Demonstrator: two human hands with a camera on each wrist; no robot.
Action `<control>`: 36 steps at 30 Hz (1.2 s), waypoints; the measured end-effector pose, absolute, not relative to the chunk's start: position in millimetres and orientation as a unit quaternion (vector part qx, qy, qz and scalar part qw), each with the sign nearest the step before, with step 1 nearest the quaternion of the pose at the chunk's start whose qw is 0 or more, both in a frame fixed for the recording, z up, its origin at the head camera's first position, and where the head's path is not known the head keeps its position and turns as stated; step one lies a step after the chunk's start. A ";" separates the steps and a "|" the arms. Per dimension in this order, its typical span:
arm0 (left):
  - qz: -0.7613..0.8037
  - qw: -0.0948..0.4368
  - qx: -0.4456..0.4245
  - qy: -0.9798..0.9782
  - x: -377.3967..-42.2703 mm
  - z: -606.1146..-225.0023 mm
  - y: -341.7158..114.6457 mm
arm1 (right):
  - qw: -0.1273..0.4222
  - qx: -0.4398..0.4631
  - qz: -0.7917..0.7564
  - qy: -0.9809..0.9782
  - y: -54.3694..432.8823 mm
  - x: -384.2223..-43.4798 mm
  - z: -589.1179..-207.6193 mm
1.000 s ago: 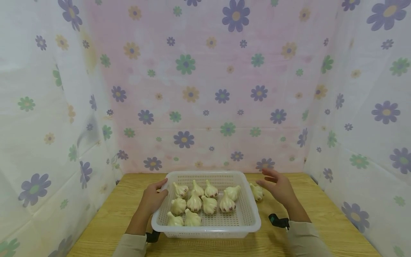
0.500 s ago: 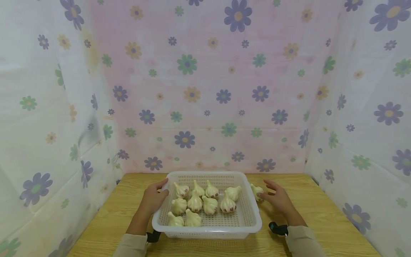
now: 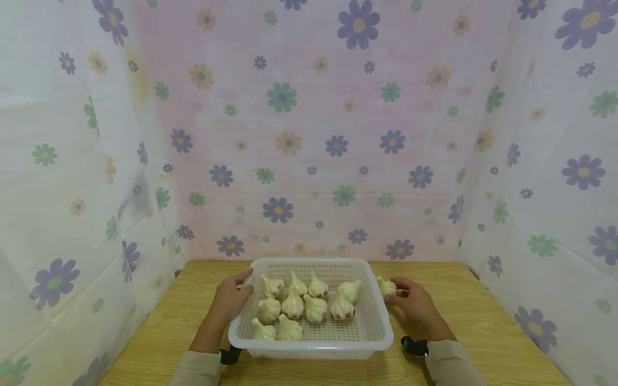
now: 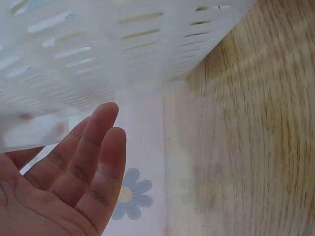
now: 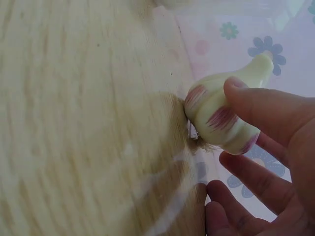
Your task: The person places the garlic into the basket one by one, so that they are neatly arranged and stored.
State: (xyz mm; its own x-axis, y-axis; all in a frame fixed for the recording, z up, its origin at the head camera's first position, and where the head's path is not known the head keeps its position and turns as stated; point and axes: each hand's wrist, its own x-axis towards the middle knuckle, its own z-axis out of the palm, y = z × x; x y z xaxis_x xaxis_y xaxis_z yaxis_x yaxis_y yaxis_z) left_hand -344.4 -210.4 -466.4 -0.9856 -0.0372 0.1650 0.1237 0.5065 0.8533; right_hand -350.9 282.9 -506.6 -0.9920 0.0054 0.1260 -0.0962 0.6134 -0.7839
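Observation:
My left hand holds the left rim of a white plastic basket, thumb over the edge. In the left wrist view its fingers extend along the outside of the slotted basket wall. Several pale garlic bulbs with purple streaks lie inside, mostly in the left and middle. Just outside the basket's right wall, my right hand holds another garlic bulb by thumb and fingers. That bulb is tilted, with its rooty base near the wooden surface and its stem pointing away.
The basket stands on a wood-grain table. Flower-printed cloth hangs behind and along both sides. A black wrist-worn device shows beneath the right wrist, and another by the left.
My right hand has come down and toward the basket, its fingers closing around the garlic bulb outside it. The left hand and the basket stay where they were.

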 end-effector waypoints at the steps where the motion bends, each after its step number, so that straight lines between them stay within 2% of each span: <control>1: -0.496 0.081 -0.025 -0.864 -344.5 -466.3 -210.3 | 0.061 0.024 0.439 -0.896 282.6 -350.9 -506.5; 21: -0.491 0.089 -0.029 -0.866 -345.4 -467.6 -209.9 | 0.081 0.004 0.451 -0.889 290.9 -355.2 -498.8; 36: -0.494 0.086 -0.027 -0.865 -345.1 -467.5 -210.2 | 0.117 0.002 0.437 -0.892 292.4 -342.4 -459.5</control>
